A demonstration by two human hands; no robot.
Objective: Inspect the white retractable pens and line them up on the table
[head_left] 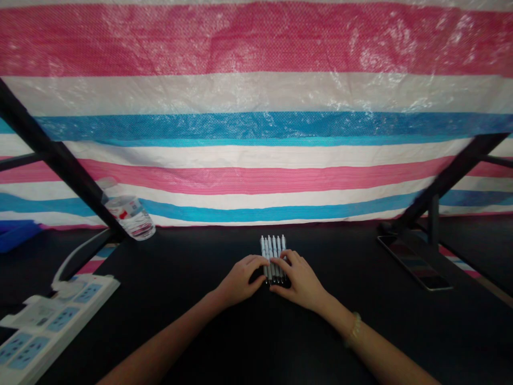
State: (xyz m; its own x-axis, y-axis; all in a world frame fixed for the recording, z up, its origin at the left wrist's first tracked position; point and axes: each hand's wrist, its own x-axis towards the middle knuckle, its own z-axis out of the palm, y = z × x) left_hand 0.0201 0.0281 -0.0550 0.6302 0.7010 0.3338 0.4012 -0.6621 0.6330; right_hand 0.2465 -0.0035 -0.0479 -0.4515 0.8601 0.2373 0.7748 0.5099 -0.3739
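Observation:
Several white-and-grey pens (269, 247) lie side by side in a row on the black table, tips toward me. Against the row's left side, my left hand (242, 275) rests its curved fingertips and thumb. From the right, my right hand (302, 280) curls over the pens, fingers across their barrels and thumb by the near ends. A beaded bracelet (354, 327) circles my right wrist. Parts of the right-hand pens are hidden under my fingers.
A clear plastic bottle (134, 218) of water leans at the back left beside a black frame bar (60, 155). The white power strip (76, 310) lies front left; a phone (414, 262) lies right. A striped sheet (256, 182) hangs behind the black table (192, 256).

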